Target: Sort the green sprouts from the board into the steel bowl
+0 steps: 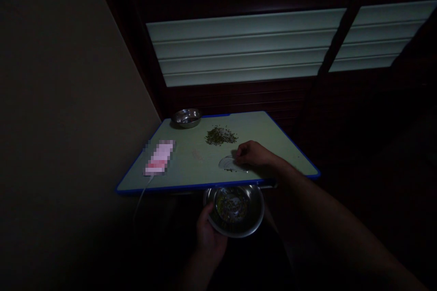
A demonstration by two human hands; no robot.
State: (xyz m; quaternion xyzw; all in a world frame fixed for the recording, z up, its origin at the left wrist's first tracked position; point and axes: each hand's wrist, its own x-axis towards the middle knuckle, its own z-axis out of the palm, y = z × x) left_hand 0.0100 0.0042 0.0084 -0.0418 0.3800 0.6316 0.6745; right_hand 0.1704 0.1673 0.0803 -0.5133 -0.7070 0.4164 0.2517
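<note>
Below the table's front edge, my left hand (210, 236) grips the side of a round metal bowl (254, 223), its thumb near the rim. Small greenish beans or seeds (232, 207) lie in the bowl. My right hand (252, 153) is over the front part of the table, fingers curled together at a clear, rounded flat piece (226, 163), which looks like plastic. A few grains lie along that piece's lower edge. Farther back, a loose pile of the same small grains (220, 136) is spread on the tabletop.
The pale folding-style table (184, 175) has a blue edge. A second, shallower metal bowl (187, 118) stands at its back left corner. A phone (160, 158) with a white cable (141, 195) lies at the left. Behind are dark wood doors with pale slats (242, 47); a wall (68, 77) is to the left.
</note>
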